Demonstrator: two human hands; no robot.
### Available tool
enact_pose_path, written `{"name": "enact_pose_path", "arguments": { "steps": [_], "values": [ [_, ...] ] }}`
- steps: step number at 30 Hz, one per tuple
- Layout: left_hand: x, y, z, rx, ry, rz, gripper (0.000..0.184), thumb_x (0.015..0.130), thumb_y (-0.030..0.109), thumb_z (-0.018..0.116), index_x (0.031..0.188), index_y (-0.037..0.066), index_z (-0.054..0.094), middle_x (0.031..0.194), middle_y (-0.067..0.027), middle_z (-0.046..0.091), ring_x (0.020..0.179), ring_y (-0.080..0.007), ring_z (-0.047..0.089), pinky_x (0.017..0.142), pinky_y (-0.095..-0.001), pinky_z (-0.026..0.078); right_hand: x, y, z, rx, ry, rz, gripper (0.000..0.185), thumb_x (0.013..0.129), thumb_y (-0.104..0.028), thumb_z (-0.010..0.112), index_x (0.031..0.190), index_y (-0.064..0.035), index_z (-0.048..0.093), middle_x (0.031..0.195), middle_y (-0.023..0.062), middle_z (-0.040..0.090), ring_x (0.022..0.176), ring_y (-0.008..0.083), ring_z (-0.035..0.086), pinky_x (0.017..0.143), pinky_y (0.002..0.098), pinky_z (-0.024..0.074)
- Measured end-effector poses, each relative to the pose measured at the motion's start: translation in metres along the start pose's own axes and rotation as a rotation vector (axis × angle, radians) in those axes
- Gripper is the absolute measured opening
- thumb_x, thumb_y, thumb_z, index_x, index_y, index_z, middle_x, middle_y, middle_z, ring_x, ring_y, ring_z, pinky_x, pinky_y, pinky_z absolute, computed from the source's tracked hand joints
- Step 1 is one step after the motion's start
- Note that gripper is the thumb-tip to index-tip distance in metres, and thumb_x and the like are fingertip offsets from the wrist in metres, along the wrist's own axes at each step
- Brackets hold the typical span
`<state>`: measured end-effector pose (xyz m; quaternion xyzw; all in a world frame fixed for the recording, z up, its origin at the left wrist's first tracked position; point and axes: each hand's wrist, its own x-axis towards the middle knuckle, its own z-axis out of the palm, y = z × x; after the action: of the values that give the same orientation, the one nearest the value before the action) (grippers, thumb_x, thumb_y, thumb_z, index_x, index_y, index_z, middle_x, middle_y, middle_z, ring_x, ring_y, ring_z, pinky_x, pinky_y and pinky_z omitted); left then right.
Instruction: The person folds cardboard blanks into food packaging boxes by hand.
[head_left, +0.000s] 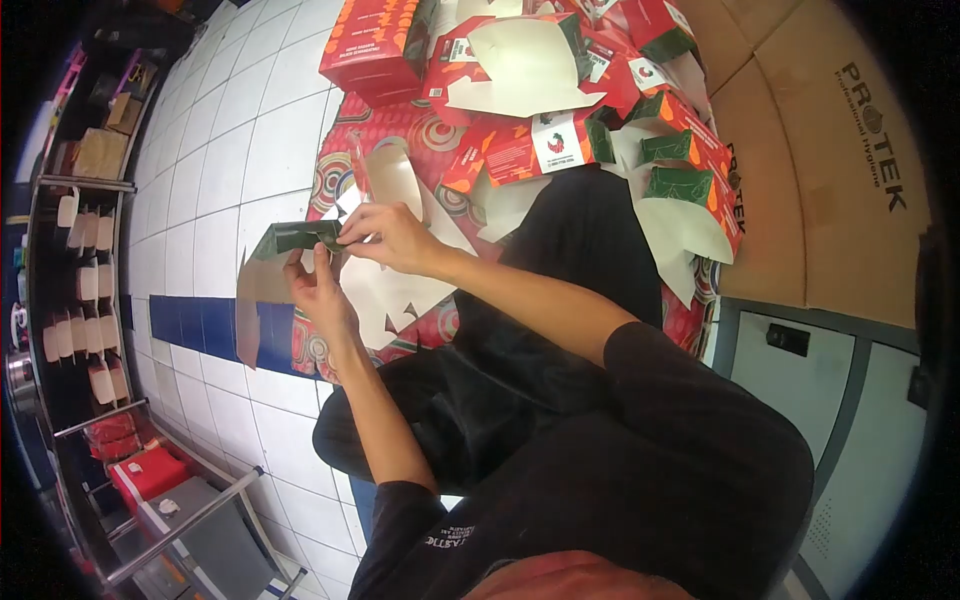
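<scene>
Out in front of my lap, both hands hold a thin cardboard carton (291, 238) by its dark green folded edge. Its pale inner panel hangs down at the left. My left hand (322, 290) grips the edge from below, thumb and fingers closed on it. My right hand (388, 236) pinches the right end of the same green edge between thumb and fingertips. Beneath the hands, flat white carton sheets (410, 285) with cut slots lie on a red patterned mat (455, 140).
Red and orange printed cartons (375, 50) and partly folded ones (690, 180) pile up beyond my knee. A large brown box (800, 150) stands at the right above grey cabinets (790, 370). A metal rack (90, 185) runs along the left, beside white floor tiles (225, 165).
</scene>
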<state>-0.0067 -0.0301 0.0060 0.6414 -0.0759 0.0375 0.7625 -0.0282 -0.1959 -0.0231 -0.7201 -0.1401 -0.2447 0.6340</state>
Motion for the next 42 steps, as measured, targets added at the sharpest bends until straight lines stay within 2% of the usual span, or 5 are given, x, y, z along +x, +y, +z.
{"name": "enact_pose_path", "arguments": {
  "steps": [5, 22, 36, 40, 42],
  "values": [
    [0.003, -0.013, -0.004, 0.149, -0.003, -0.003, 0.036, 0.107, 0.006, 0.071, 0.138, 0.0, 0.055, 0.137, -0.012, 0.063, 0.12, -0.0227, 0.07, 0.108, -0.0411, 0.061, 0.002, -0.002, 0.001, 0.296, 0.069, 0.317, 0.02, 0.093, -0.004, 0.082, 0.112, 0.0014, 0.084, 0.107, 0.0107, 0.077, 0.094, 0.019, 0.077, 0.08, 0.0281, 0.0605],
    [0.002, 0.033, -0.017, 0.837, -0.461, 0.22, 0.048, 0.096, -0.001, 0.057, 0.144, -0.002, 0.065, 0.104, -0.0158, 0.064, 0.085, -0.0259, 0.066, 0.077, -0.0379, 0.054, 0.014, 0.004, -0.007, -0.032, -0.034, 0.068, 0.038, 0.107, -0.01, 0.062, 0.144, -0.0075, 0.064, 0.131, 0.0161, 0.059, 0.12, 0.0309, 0.063, 0.105, 0.0418, 0.052],
    [0.009, 0.037, -0.038, 0.554, -0.161, -0.045, 0.022, 0.109, 0.015, 0.069, 0.126, 0.0, 0.072, 0.109, -0.0062, 0.073, 0.099, -0.0117, 0.064, 0.086, -0.0258, 0.05, 0.029, 0.011, -0.03, 0.542, -0.061, 0.501, 0.027, 0.111, -0.014, 0.06, 0.136, -0.007, 0.067, 0.119, 0.0082, 0.061, 0.102, 0.0128, 0.068, 0.083, 0.0293, 0.0579],
    [0.007, 0.031, -0.031, 0.524, -0.267, 0.016, 0.024, 0.106, 0.013, 0.073, 0.126, -0.001, 0.074, 0.109, -0.0083, 0.079, 0.092, -0.0075, 0.067, 0.073, -0.0239, 0.051, 0.026, -0.002, -0.026, 0.002, -0.284, 0.098, 0.038, 0.107, -0.012, 0.068, 0.146, -0.0093, 0.068, 0.124, 0.01, 0.059, 0.098, 0.0169, 0.073, 0.081, 0.0294, 0.0609],
    [0.007, 0.031, -0.033, 0.533, -0.274, -0.001, 0.025, 0.106, 0.013, 0.074, 0.126, -0.001, 0.076, 0.109, -0.0083, 0.08, 0.09, -0.0074, 0.066, 0.073, -0.0242, 0.052, 0.02, -0.007, -0.025, 0.071, -0.347, 0.347, 0.04, 0.103, -0.015, 0.075, 0.142, -0.0065, 0.069, 0.124, 0.0115, 0.058, 0.091, 0.0208, 0.075, 0.071, 0.0309, 0.0604]
  ]
}}
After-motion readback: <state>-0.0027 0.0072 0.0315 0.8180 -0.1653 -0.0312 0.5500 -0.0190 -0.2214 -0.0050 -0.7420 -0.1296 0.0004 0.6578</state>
